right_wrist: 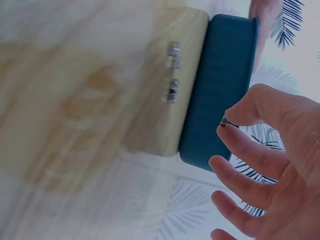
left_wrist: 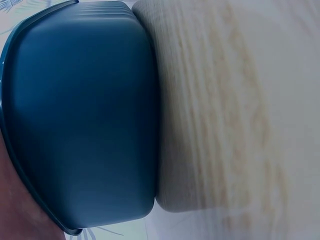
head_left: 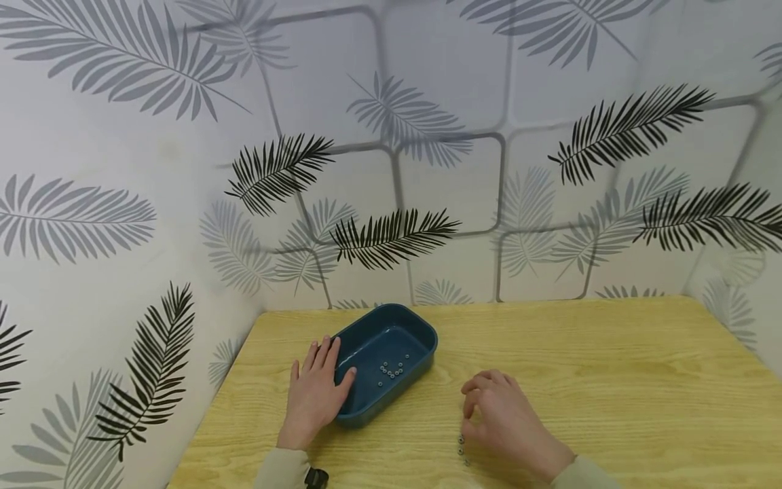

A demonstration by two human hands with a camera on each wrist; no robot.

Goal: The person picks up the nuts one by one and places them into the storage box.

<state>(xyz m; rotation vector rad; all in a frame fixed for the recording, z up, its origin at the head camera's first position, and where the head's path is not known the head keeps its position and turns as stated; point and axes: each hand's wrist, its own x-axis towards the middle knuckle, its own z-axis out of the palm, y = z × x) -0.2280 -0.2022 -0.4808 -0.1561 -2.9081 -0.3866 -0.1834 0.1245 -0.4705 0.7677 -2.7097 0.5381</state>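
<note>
Dark teal tray, silver nuts, light yellow woodgrain table, white wall w/ grey & black palm-leaf print.

The head view looks forward and down over the tabletop toward its far edge. Both wrist views sit close and rolled sideways, sharing the blue tray's outer wall.

It looks like a small staged corner for recording, not a real room: a light wooden bench is closed in on three sides by white panels printed with grey and black palm leaves.
</note>
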